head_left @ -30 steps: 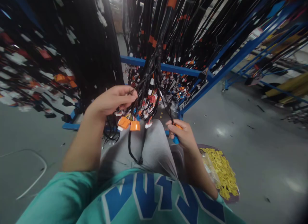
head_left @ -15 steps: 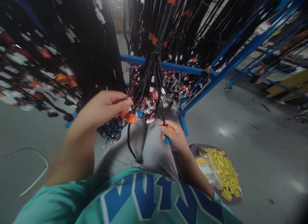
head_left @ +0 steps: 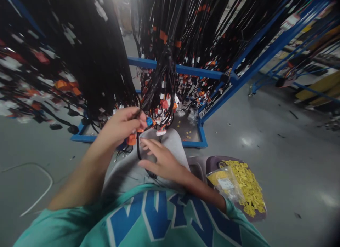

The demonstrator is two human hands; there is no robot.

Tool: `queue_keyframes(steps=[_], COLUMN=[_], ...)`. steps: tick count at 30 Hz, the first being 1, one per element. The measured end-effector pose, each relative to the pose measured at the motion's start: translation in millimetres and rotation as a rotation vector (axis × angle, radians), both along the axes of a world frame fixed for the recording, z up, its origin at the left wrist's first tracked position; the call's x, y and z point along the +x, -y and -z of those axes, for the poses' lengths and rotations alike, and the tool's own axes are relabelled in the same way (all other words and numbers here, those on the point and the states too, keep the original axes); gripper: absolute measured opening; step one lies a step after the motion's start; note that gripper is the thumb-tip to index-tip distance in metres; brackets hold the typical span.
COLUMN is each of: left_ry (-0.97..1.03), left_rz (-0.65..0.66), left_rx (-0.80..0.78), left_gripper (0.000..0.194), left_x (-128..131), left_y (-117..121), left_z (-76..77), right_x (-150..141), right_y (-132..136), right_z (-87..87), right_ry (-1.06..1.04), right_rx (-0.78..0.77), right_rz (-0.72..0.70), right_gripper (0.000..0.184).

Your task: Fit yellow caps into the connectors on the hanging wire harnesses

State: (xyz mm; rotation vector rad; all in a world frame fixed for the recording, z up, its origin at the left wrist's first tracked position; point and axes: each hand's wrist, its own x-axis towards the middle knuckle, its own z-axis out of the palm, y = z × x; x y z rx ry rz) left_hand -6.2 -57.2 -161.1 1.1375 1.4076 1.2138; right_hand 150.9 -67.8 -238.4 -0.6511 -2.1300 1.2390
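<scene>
My left hand (head_left: 123, 126) is closed on black wires at the left side of a hanging wire harness (head_left: 165, 68). An orange connector (head_left: 131, 139) hangs just under its fingers, and a blue connector (head_left: 149, 121) shows beside the fingertips. Over my lap, my right hand (head_left: 163, 161) has its fingers apart and nothing in them. Its fingertips are close to a black cable (head_left: 138, 148) that hangs down to my lap; whether they touch it I cannot tell. White and red connectors (head_left: 164, 104) dangle from the harness between my knees and the rack.
A blue metal rack (head_left: 196, 70) carries many black harnesses, with a dense bundle (head_left: 98, 56) on the left. On my right a purple tray (head_left: 212, 162) holds yellow pieces (head_left: 249, 190) and a clear plastic bag (head_left: 225, 185). A white strip (head_left: 49, 190) lies on the floor.
My right hand has let go of the cable with orange and blue connectors and moved left, towards the hanging black cable. My left hand has shifted slightly down and left, still gripping wires.
</scene>
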Motion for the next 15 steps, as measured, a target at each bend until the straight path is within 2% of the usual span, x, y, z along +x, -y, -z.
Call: queue_keyframes(steps=[2, 5, 7, 8, 10, 12, 15], left_ry=[0.092, 0.205, 0.255, 0.278, 0.322, 0.356, 0.38], left_rz=[-0.032, 0.065, 0.131, 0.154, 0.184, 0.191, 0.168], left_rx=[-0.027, -0.133, -0.177, -0.19, -0.206, -0.202, -0.163], left_gripper=[0.009, 0.014, 0.017, 0.019, 0.022, 0.024, 0.026], left_x=[-6.7, -14.5, -18.3, -19.9, -22.6, -25.0, -29.6], left_y=[2.6, 6.2, 7.7, 8.1, 8.9, 10.2, 13.4], left_z=[0.7, 1.0, 0.4, -0.1, -1.3, -2.5, -4.0], right_x=[5.6, 15.3, 18.9, 19.2, 16.2, 9.8, -1.5], right_y=[-7.5, -28.6, -47.2, -56.9, -74.9, -89.6, -104.3], right_z=[18.3, 43.3, 53.7, 56.7, 59.4, 59.8, 58.3], right_ry=[-0.09, -0.173, -0.22, -0.243, -0.286, -0.321, -0.314], right_rx=[-0.155, -0.328, -0.368, -0.378, -0.401, -0.42, -0.359], right_rz=[0.049, 0.366, 0.538, 0.578, 0.571, 0.498, 0.447], right_gripper=[0.044, 0.032, 0.036, 0.042, 0.055, 0.066, 0.074])
